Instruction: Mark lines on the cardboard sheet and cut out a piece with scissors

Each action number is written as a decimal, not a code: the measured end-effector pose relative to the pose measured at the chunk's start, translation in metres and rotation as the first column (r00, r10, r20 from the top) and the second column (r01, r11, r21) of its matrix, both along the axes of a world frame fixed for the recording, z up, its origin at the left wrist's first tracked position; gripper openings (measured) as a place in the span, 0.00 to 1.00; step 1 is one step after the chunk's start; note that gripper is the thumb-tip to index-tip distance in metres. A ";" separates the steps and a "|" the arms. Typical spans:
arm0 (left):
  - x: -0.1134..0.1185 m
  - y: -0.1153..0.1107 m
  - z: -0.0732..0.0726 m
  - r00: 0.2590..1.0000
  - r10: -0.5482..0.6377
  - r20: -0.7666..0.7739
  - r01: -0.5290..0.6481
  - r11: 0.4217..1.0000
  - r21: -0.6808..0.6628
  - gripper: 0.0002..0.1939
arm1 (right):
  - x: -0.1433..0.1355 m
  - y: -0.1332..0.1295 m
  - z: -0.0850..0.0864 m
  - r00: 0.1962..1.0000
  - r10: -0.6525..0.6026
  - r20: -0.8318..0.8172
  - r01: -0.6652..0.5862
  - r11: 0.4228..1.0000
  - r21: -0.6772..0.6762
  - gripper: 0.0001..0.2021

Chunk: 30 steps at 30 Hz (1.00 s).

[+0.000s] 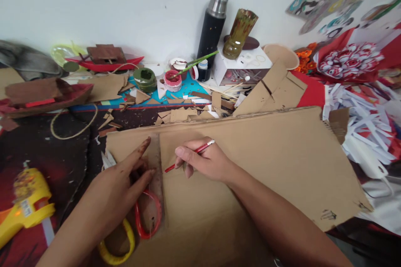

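Observation:
A large brown cardboard sheet lies under both hands. My left hand has its index finger and thumb stretched out and spread, pressing on a see-through ruler-like strip that lies on the cardboard. Partly covered by that hand is a pair of scissors, with one red and one yellow handle; the blade tips show beyond the hand's left side. My right hand is closed around a red pencil, its tip close to the strip's right edge.
A yellow hot glue gun lies at the left. Model boats, open paint jars, a black thermos and a white box stand along the back. Cardboard scraps litter the sheet's far edge. Paper strips are piled right.

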<state>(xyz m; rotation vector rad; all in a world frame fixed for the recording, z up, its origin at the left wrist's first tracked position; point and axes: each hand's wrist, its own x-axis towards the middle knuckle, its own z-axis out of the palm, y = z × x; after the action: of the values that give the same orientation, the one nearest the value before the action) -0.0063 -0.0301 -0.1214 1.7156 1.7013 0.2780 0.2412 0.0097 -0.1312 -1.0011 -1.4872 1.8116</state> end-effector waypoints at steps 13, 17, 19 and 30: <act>-0.002 0.000 -0.002 1.000 -0.013 -0.008 0.013 1.000 -0.015 0.45 | 0.001 0.000 -0.003 0.998 0.037 0.051 -0.039 0.998 0.047 0.26; -0.002 0.000 -0.002 1.000 -0.020 -0.010 0.019 1.000 -0.025 0.46 | 0.001 -0.001 -0.003 0.997 0.034 0.075 -0.039 0.997 0.062 0.26; -0.002 0.000 -0.002 1.000 -0.018 -0.020 0.018 1.000 -0.017 0.46 | 0.000 -0.001 -0.003 0.996 0.031 0.083 -0.036 0.997 0.065 0.27; -0.001 0.000 -0.001 1.000 -0.025 -0.006 0.025 1.000 0.005 0.44 | 0.000 -0.002 -0.002 0.994 0.029 0.101 -0.038 0.995 0.089 0.27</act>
<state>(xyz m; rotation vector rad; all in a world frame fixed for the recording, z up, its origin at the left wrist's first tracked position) -0.0075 -0.0300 -0.1222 1.7417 1.6837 0.2660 0.2416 0.0081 -0.1333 -1.0408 -1.6399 1.7230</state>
